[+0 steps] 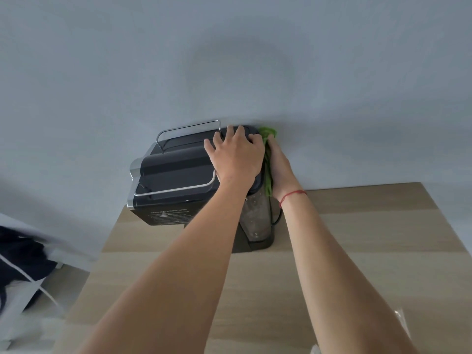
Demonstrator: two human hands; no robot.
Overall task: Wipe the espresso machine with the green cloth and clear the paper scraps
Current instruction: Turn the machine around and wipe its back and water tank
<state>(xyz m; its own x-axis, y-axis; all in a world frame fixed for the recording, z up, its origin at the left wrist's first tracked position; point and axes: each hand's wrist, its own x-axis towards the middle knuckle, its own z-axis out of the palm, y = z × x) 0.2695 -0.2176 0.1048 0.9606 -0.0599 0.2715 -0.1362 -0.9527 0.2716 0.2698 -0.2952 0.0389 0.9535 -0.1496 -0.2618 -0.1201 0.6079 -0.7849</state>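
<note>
Head: right hand (280,171) presses one green cloth (268,135) to one espresso machine (173,172).

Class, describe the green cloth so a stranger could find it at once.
Find the dark espresso machine at the far edge of the wooden table. The right hand presses a crumpled cloth against the machine's right side. It is the only bright green thing.

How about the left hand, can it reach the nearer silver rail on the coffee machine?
Probably yes. The left hand lies on top of the espresso machine, wrist beside the near silver rail, nothing between.
</note>
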